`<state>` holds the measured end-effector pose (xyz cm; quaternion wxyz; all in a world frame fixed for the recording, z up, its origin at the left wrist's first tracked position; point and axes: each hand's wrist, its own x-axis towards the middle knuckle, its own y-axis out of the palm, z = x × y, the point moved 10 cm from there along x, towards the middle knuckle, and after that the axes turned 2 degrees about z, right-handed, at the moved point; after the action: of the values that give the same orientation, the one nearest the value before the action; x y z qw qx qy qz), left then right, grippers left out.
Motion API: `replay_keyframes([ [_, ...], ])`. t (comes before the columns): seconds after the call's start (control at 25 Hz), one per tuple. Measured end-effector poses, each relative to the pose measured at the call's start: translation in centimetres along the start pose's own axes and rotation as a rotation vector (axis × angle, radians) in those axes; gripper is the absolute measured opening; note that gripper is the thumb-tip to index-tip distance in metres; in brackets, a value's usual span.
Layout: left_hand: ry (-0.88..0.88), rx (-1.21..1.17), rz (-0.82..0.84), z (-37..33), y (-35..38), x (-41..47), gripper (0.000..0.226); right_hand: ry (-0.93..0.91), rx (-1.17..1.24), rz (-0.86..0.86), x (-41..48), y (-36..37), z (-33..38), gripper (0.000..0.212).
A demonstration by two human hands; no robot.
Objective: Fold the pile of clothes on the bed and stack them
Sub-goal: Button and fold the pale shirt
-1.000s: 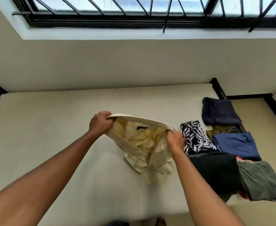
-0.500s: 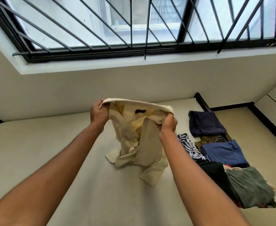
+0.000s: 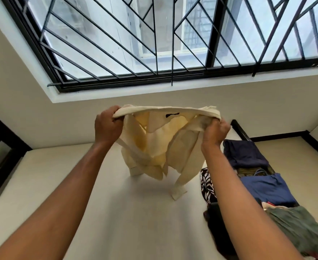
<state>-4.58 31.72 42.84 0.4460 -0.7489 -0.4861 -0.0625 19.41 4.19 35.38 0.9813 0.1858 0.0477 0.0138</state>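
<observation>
**Cream garment held up over the bed**

The cream garment (image 3: 160,147) hangs at the middle of the view above the bed (image 3: 126,218), stretched by its top band between both hands. The left hand (image 3: 108,126), at the cloth's 10 o'clock, curls its fingers round the band. The right hand (image 3: 215,131), at 2 o'clock, bunches the other end in a closed grip. The thin fabric glows yellowish, with a small dark label under the band and cuffed ends dangling at 6 o'clock. Whether these touch the mattress cannot be told, and overlapping folds hide the garment's cut. At 4 o'clock lies the pile of clothes (image 3: 267,188), partly hidden by the right forearm and cut off by the frame edge
</observation>
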Motion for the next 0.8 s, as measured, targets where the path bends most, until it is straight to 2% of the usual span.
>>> replay_keyframes([
  [0.12,-0.231,-0.246,0.052,0.8,1.6,-5.9,0.017,0.115,0.059,-0.034,-3.1,-4.0,-2.3,0.011],
  [0.16,-0.318,-0.352,0.033,1.2,2.0,-8.5,0.018,0.132,0.094,-0.033,-4.2,-5.3,-3.0,0.011],
  [0.24,-0.439,-0.492,-0.053,1.4,1.4,-13.5,0.02,0.125,0.165,-0.01,-6.8,-7.5,-3.6,0.018],
  [0.4,-0.561,-0.634,-0.198,1.4,-1.1,-18.6,0.027,0.093,0.178,0.058,-11.0,-9.1,-1.7,0.035],
  [0.52,-0.575,-0.744,-0.319,1.4,-2.8,-16.9,0.034,0.037,0.288,0.127,-11.7,-6.4,0.9,0.053],
  [0.64,-0.62,-0.819,-0.436,3.0,-2.1,-11.7,0.03,-0.049,0.283,0.169,-9.8,-1.6,1.9,0.042],
  [0.72,-0.741,-0.775,-0.41,7.6,2.2,-7.5,0.028,-0.004,0.167,0.124,-5.8,2.8,-2.4,0.031],
  [0.8,-0.889,-0.691,-0.254,14.3,9.7,-3.4,0.024,0.209,-0.03,0.086,-0.2,7.3,-11.2,0.02],
])
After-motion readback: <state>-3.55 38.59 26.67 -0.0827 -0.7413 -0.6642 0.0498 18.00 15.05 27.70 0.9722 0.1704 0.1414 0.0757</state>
